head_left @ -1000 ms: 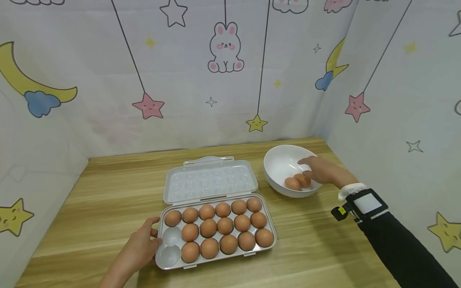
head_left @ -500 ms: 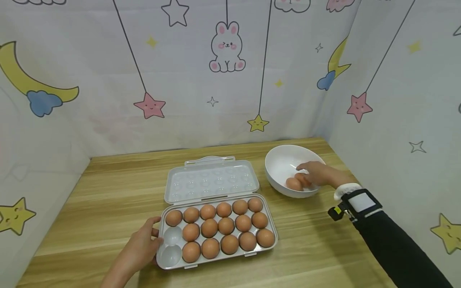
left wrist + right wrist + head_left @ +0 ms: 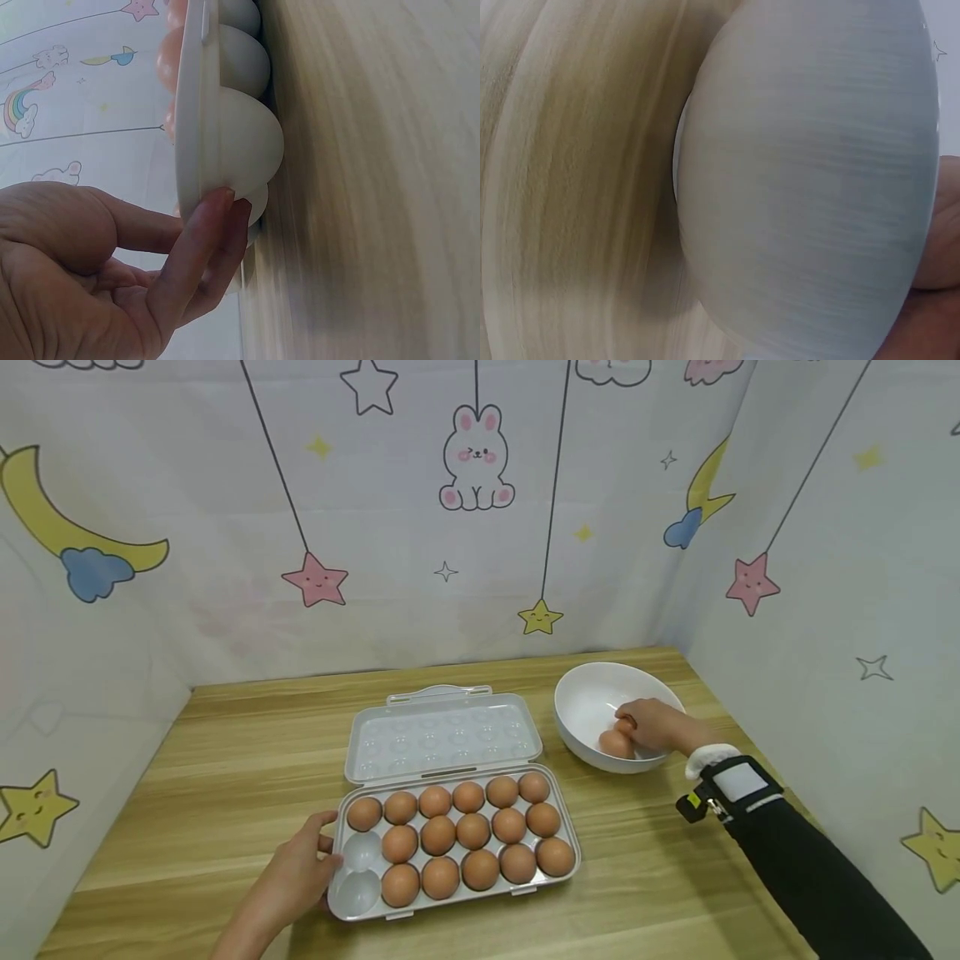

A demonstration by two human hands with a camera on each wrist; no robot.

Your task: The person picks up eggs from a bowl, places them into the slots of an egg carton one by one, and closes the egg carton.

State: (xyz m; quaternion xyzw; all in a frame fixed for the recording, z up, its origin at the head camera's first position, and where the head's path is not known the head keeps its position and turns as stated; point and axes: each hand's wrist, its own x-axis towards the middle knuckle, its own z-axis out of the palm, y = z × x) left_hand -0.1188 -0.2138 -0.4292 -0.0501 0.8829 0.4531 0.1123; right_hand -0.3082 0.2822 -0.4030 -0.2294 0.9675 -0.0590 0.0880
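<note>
My right hand (image 3: pixel 654 725) reaches into a white bowl (image 3: pixel 581 702) and holds a brown egg (image 3: pixel 624 726) inside it, the egg partly covered by the fingers. A second brown egg (image 3: pixel 616 744) lies against it in the bowl. In the right wrist view, the bowl's outer wall (image 3: pixel 802 172) hides most of that hand. My left hand (image 3: pixel 295 868) grips the left end of a plastic egg carton (image 3: pixel 341 906). The left wrist view has its fingers (image 3: pixel 196 259) under the carton's edge, touching a rounded cup (image 3: pixel 247 142). Brown eggs (image 3: pixel 472 832) sit in most cups; two at the left end are vacant.
The carton's clear lid (image 3: pixel 442 739) lies folded back behind it, with the bowl to its right. All stand on a wood-grain table (image 3: pixel 247 752). A patterned cloth (image 3: pixel 375 527) hangs behind the table and along both sides.
The right hand has sunk lower into the bowl, and its fingers have closed round an egg. The left hand stays on the carton. The head view has shifted slightly.
</note>
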